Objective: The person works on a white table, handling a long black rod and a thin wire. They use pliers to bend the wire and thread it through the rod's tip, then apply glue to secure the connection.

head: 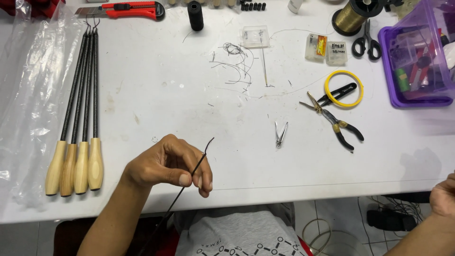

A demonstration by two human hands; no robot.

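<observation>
So the left hand (pixel 168 166) is pinching a thin dark rod (pixel 196 166) between thumb and fingertips, closed snug on it. The tip pokes up toward 1 o'clock past the fingers, and the rest runs down toward 7 o'clock off the table (pixel 189 95) edge, over the lap. The right hand (pixel 443 196) is barely in view at the 4 o'clock corner; can't tell if it's open or holding anything.

Way over at 9 o'clock there's a row of four finished-looking rods (pixel 78 118) with wooden handles, lying side by side, well apart from the hand. Nippers (pixel 280 133) sit at about 2 o'clock from the hand, with pliers (pixel 334 121) further right, and thread scraps (pixel 234 64) up at 12.

My read: this looks like the bare-rod stage, held steady at the tip end and not yet worked on. Any next move would want the right hand in, and a firm pinch so the rod doesn't spin.
</observation>
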